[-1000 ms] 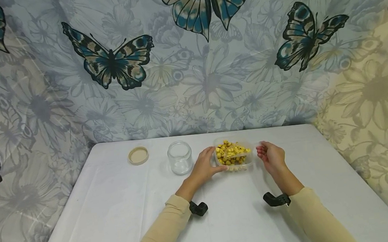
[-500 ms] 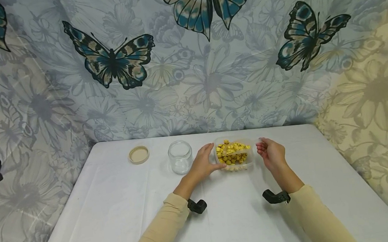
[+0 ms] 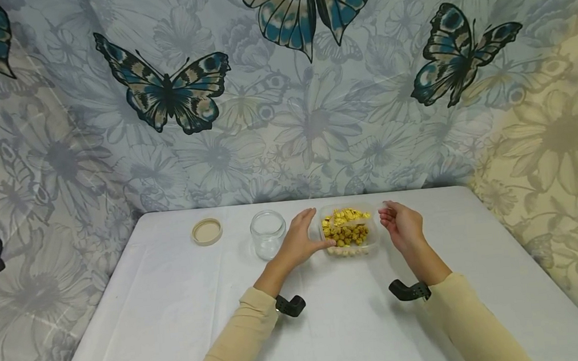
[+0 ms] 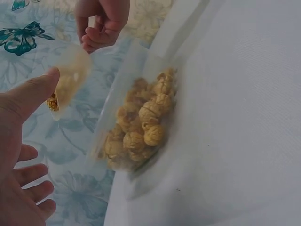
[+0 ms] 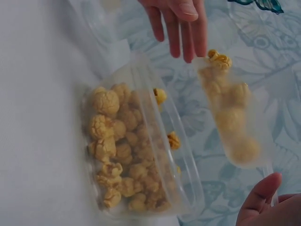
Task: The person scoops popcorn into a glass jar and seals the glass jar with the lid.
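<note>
Head view: I see the clear plastic tub of popcorn (image 3: 348, 235) standing on the white desk (image 3: 177, 316), just right of centre, between the two hands. The left hand (image 3: 299, 240) rests against the tub's left wall; its fingers (image 3: 309, 216) are straight and relaxed, and the thumb lies at the near left corner, so the tub sits in the open crook of the hand rather than clamped. In the left wrist view that palm is spread, with the fingers (image 4: 33, 188) apart and nothing enclosed.

The right hand (image 3: 401, 225) hovers just beside the tub's right wall. Its fingers (image 3: 386, 213) are curled and pinch the handle of a translucent scoop (image 5: 233, 117) loaded with popcorn. In the right wrist view the scoop hangs clear of the tub's rim, not touching it, with the left fingers (image 5: 181, 28) beyond.

An empty glass jar (image 3: 268, 235) stands just left of the left hand, near but apart. Its beige lid (image 3: 207, 231) lies flat farther left, well apart from the tub.
</note>
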The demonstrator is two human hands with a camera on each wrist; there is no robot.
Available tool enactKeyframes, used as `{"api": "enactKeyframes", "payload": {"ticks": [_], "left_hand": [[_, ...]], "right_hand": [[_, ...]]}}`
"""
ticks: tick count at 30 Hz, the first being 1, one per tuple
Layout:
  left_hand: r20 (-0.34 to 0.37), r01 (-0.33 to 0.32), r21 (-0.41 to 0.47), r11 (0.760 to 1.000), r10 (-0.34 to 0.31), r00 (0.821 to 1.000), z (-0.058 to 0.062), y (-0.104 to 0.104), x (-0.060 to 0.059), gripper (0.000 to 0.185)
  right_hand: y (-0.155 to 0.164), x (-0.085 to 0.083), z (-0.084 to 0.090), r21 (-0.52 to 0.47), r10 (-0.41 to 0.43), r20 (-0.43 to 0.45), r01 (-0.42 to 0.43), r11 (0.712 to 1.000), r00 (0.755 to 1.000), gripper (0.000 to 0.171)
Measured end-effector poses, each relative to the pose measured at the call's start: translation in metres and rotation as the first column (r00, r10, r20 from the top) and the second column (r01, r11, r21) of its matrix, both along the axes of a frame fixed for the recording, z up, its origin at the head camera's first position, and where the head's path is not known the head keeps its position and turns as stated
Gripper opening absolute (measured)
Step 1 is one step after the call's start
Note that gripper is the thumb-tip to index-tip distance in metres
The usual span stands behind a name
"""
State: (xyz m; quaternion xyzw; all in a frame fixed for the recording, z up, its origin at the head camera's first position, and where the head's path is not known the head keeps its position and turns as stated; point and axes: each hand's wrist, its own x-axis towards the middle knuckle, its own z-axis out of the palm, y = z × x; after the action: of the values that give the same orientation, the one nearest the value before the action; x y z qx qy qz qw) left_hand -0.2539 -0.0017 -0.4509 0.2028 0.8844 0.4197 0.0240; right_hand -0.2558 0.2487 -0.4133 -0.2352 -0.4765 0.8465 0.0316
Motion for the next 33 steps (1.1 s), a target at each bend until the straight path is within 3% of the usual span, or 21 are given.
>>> {"api": "enactKeyframes", "payload": {"ticks": [11,33], "left_hand": [[-0.032,0.021,0.017,1.000,-0.021,0.999,0.013,-0.005,0.001,0.098],[-0.092,-0.056,0.021,0.998,0.057,0.994,0.037,-0.024,0.007,0.095]], "right_hand": [[-0.008,-0.004,0.008,-0.001,0.010,-0.033,-0.010,1.000,0.999,0.015],[-0.025,-0.011,0.020,-0.059,0.078,-0.086,-0.084,0.995,0.993,0.011]]}}
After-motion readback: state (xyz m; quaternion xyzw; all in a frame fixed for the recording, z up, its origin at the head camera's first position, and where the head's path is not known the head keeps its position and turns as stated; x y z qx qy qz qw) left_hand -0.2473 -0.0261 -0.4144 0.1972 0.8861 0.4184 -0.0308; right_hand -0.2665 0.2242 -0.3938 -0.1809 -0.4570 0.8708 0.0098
